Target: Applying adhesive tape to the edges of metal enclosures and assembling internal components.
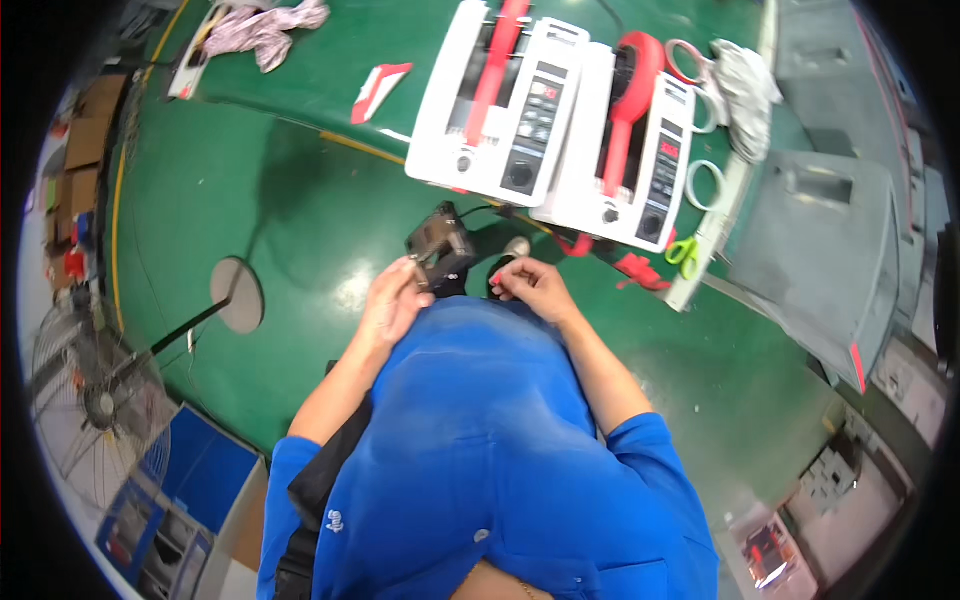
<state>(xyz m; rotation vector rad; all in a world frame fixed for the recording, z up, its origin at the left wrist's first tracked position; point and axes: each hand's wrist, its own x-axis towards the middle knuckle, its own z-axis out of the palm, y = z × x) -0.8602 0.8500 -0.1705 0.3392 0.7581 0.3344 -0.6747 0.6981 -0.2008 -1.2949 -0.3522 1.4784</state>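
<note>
My left hand [390, 305] grips the near left edge of a dark, boxy device [440, 245] held in front of my waist. A thin black cable runs from the device's far side toward the bench, and blur hides its details. Close by on the right, the fingers of my right hand [538, 290] are curled into a pinch. A small red thing [497, 283] shows at these fingertips, too small to name. Beyond my hands stand two white tabletop machines, a left one [428, 135] with a red bar and a right one [570, 190] with a red round-headed arm.
On the green bench [345, 45] lie a red-and-white piece [380, 92], a pinkish cloth [265, 32], a grey cloth [745, 100], a tape roll [705, 186] and green scissors [684, 256]. A standing fan [105, 403] is at left; grey equipment [810, 240] stands at right.
</note>
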